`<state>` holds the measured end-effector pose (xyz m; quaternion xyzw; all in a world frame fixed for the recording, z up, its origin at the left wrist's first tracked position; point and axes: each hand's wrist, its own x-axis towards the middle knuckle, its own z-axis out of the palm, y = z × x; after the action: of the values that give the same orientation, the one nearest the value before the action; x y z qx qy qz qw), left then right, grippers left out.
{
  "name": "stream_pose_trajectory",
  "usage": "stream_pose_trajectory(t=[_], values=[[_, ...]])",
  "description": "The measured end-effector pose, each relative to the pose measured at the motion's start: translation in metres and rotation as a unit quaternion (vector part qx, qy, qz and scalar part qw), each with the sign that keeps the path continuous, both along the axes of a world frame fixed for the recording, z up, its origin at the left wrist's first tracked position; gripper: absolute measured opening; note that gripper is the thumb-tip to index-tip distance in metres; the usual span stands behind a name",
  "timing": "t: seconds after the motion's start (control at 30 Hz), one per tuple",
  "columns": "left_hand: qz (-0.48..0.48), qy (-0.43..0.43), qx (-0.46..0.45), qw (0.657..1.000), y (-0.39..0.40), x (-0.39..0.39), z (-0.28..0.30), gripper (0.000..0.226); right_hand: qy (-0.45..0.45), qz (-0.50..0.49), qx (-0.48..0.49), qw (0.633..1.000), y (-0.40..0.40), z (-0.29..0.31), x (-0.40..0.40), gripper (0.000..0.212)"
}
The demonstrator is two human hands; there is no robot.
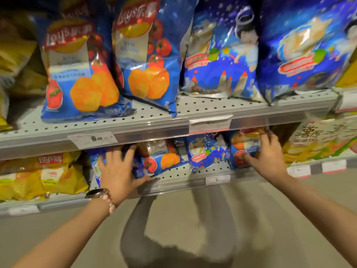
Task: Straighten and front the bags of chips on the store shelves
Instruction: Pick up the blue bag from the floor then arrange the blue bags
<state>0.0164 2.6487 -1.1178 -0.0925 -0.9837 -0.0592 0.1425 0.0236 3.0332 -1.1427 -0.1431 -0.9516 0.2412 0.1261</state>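
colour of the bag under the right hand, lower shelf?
Blue, with a red tomato and orange chips printed on it; the right hand grips it. Head view.

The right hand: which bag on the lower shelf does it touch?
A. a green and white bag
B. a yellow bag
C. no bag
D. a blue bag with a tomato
D: the right hand rests on the blue bag with a tomato.

Single head-worn wide-angle view, looked forward and down at store shelves [173, 128] from close range; both forearms reached in from bottom edge; floor below.
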Motion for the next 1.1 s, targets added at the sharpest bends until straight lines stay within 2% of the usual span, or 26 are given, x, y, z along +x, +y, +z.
stream_pose_trajectory(t=[0.07, 0.13, 0.27, 0.4, 0.63, 0.9, 1.1], values=[[0.057, -0.025, 0.006, 0.998, -0.007, -0.007, -0.016, 0.115, -0.023, -0.038, -0.038, 0.998, 0.005, -0.016, -0.01, 0.091], [0.08, -0.047, -0.001, 0.996, -0.009, -0.011, -0.028, 0.122, -0.019, -0.049, -0.059, 0.997, 0.006, -0.029, -0.017, 0.098], [0.108, -0.088, -0.028, 0.99, -0.005, -0.021, -0.045, 0.124, 0.0, -0.094, -0.048, 0.994, 0.004, -0.039, -0.029, 0.105], [0.116, -0.085, -0.042, 0.989, -0.003, -0.028, -0.057, 0.104, -0.009, -0.117, -0.059, 0.991, 0.004, -0.043, -0.037, 0.113], [0.103, -0.042, -0.016, 0.994, -0.007, -0.025, -0.062, 0.063, 0.016, -0.131, -0.04, 0.99, -0.003, -0.04, -0.035, 0.11], [0.089, -0.002, -0.008, 0.996, -0.003, -0.017, -0.049, 0.046, 0.052, -0.138, -0.033, 0.989, -0.008, -0.034, -0.027, 0.095], [0.056, 0.034, 0.044, 0.997, -0.008, -0.003, -0.037, 0.038, 0.151, -0.143, -0.073, 0.975, -0.024, -0.018, -0.006, 0.093]])
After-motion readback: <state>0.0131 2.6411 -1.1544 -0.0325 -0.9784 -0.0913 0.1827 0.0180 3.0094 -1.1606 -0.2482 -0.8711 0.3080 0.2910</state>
